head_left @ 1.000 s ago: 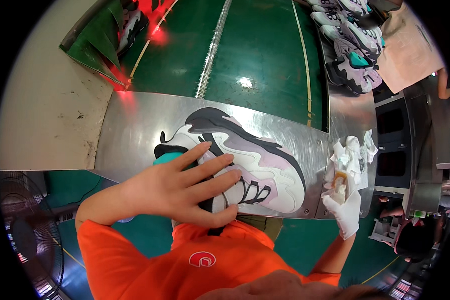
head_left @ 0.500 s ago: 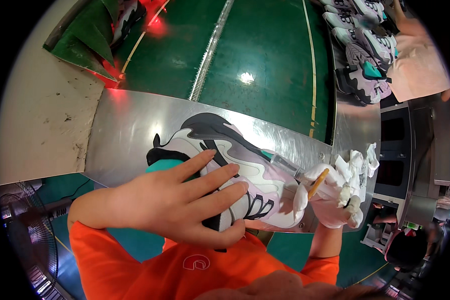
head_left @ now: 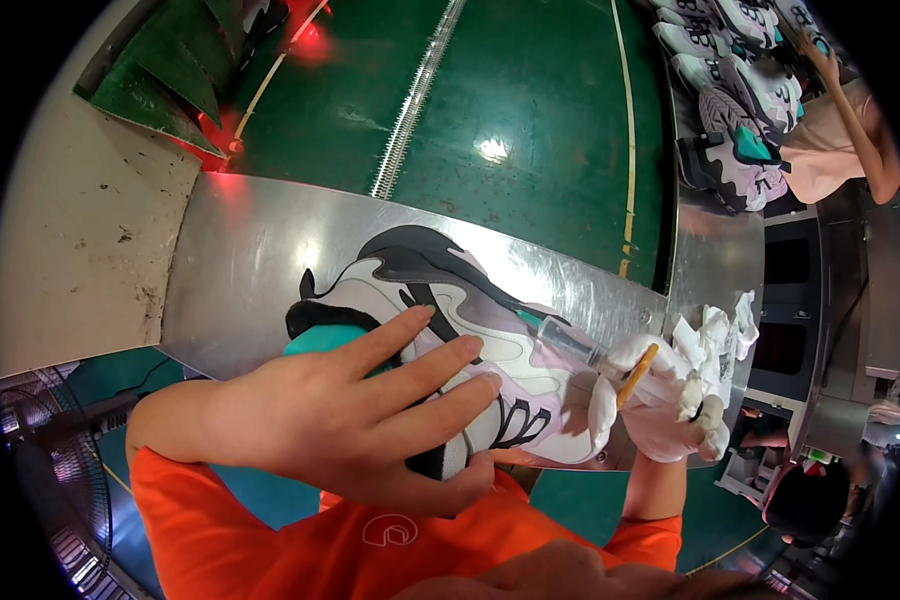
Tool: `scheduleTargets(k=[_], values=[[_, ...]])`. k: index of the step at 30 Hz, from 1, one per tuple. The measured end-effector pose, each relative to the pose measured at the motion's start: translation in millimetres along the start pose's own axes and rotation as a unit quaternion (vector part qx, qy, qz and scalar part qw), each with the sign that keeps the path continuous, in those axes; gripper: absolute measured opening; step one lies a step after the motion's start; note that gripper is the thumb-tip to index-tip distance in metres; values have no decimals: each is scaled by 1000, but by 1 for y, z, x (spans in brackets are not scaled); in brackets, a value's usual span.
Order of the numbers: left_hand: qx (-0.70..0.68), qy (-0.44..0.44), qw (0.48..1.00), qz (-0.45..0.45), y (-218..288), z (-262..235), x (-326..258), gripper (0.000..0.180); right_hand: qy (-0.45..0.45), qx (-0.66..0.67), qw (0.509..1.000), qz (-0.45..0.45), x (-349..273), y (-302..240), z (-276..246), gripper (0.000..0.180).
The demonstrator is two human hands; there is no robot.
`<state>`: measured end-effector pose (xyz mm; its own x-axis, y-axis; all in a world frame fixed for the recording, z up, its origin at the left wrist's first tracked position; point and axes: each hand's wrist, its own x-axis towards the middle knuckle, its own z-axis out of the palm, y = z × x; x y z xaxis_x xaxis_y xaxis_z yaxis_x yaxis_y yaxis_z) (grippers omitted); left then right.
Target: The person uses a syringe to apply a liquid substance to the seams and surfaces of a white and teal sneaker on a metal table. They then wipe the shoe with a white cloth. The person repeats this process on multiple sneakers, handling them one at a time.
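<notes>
A white, lilac and black sneaker (head_left: 515, 340) lies on its side on the metal ledge, its dark sole edge facing away from me and its toe to the right. Teal stuffing (head_left: 320, 340) shows in its collar. My bare left hand (head_left: 360, 410) holds the sneaker, fingers over the side and thumb near the tongue. In my right hand (head_left: 660, 400), wrapped in white glove material, is a clear syringe-like tube (head_left: 568, 340), its tip at the sole edge near the toe. A yellowish stick (head_left: 637, 375) pokes out between the right fingers. The right fingertips are partly hidden.
Beyond the metal ledge (head_left: 240, 250) runs a green conveyor belt (head_left: 530, 120). Crumpled white tissue (head_left: 715, 335) lies right of my right hand. Several similar sneakers (head_left: 735, 150) line the far right, near another person's arm (head_left: 860, 130). A fan (head_left: 55, 460) stands at lower left.
The sneaker and both hands keep nearly the same place, with the view shifted slightly. At the far right, the other person's arm now reaches toward the sneakers.
</notes>
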<state>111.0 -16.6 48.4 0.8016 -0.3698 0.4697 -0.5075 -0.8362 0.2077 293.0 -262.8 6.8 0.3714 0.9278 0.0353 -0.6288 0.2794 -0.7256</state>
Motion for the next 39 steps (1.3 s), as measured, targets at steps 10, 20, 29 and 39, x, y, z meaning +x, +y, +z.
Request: scheduleTargets(k=[10,20,29,39], values=[[31,-11,999,23,0,-3,-7,22,-46,11,999,10,4,1,-1,112],[31,-15,999,38,0,-3,-9,28,6,-34,999,20,-27,-7,-34,101],[45,-21,998,43,2,-3,-14,31,9,-121,992,42,-16,-26,-10,98],[49,8,998,44,4,0,-21,30,111,-169,975,90,-22,-41,20,99]])
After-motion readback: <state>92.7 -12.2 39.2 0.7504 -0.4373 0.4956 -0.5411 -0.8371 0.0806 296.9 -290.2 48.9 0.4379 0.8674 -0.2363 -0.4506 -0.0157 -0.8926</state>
